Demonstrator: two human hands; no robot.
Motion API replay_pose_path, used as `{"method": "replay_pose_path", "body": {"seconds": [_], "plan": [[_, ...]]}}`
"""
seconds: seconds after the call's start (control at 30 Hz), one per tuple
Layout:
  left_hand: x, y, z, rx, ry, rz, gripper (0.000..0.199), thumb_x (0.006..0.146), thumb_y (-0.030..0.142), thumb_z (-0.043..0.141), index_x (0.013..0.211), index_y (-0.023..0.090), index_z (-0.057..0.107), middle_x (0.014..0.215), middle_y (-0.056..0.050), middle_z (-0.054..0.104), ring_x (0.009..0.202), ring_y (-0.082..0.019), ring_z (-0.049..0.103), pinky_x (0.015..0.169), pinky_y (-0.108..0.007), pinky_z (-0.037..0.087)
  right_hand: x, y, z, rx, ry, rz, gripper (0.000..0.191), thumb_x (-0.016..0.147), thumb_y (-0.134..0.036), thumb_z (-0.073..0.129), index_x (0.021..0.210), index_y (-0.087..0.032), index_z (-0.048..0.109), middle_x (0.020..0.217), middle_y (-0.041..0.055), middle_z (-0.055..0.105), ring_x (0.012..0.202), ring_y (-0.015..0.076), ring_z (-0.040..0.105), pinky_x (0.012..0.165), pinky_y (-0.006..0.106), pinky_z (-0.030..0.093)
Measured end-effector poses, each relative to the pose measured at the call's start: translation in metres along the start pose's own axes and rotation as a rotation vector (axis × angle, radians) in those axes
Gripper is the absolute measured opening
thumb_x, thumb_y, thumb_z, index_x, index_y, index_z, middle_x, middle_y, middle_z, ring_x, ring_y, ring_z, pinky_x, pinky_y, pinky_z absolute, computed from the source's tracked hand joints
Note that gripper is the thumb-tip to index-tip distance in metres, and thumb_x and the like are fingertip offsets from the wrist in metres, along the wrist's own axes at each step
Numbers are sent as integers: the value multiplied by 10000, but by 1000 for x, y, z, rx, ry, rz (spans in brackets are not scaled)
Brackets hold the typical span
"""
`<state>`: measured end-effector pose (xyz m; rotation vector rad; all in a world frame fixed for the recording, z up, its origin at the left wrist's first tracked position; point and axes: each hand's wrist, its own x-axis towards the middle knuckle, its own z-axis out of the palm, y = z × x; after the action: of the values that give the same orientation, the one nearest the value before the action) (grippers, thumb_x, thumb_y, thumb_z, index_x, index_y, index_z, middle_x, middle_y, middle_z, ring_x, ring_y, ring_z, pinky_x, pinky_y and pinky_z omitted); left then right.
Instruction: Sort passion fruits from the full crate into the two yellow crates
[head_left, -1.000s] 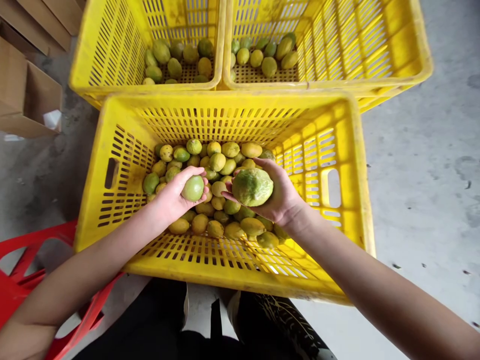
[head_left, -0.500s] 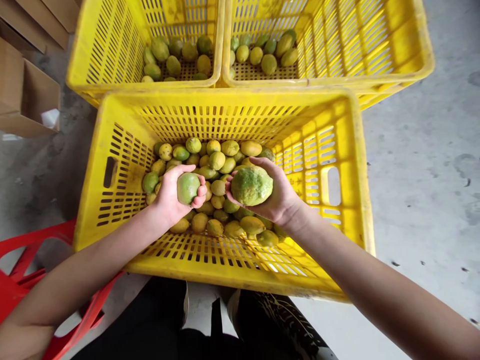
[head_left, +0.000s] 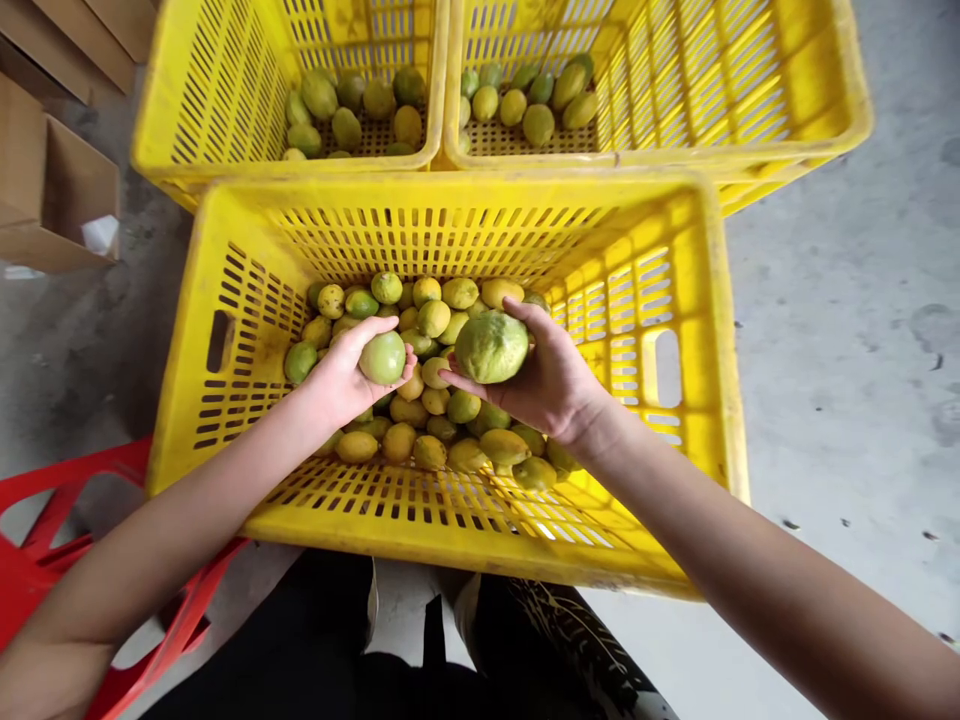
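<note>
A smooth, pale green lemon (head_left: 382, 358) rests in my left hand (head_left: 341, 380), with the fingers curled round its far and right sides. My right hand (head_left: 559, 385) holds a bigger, bumpy green lemon (head_left: 492, 347), its thumb along the top and the fingers beneath. Both hands are above the near yellow crate (head_left: 465, 565). Below them, on the crate's floor, lies a heap of yellow and green lemons (head_left: 430, 453), partly hidden by my hands.
Behind stand two more yellow crates, the left one (head_left: 217, 100) and the right one (head_left: 817, 90), each with several green and yellow lemons. A red plastic stool (head_left: 82, 480) is at the lower left. Cardboard boxes (head_left: 75, 190) sit on the concrete floor at the upper left.
The lemons have turned in both hands and now show other sides. My left fingers have loosened slightly, and the right-hand lemon has shifted a little up and left.
</note>
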<state>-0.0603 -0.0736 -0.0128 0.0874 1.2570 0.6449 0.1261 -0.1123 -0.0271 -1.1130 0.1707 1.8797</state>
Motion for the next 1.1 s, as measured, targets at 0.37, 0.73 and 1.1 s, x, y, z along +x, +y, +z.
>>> {"method": "replay_pose_path", "body": {"seconds": [0.37, 0.73, 1.1], "plan": [[8, -9, -8, 159, 114, -37, 196, 926, 273, 699, 803, 143, 619, 703, -36, 632, 573, -129, 622, 524, -244, 541, 6, 1, -4, -31, 12, 11, 170, 869, -371, 599, 966, -231, 597, 823, 38, 675, 847, 232, 701, 572, 293, 576], [4, -10, 1, 98, 49, -127, 214, 949, 153, 548, 750, 100, 604, 649, -81, 610, 550, -142, 626, 470, -195, 511, 8, 3, -8, -13, -36, 102, 290, 834, -375, 617, 1070, -207, 596, 881, 77, 688, 874, 286, 707, 754, 474, 645], [4, -9, -2, 215, 1, -16, 382, 985, 291, 429, 650, 145, 538, 519, -59, 532, 386, -138, 490, 364, -216, 380, 7, 3, -5, 36, 0, 103, 249, 853, -354, 613, 1057, -216, 573, 892, 70, 677, 829, 250, 687, 689, 428, 652]]}}
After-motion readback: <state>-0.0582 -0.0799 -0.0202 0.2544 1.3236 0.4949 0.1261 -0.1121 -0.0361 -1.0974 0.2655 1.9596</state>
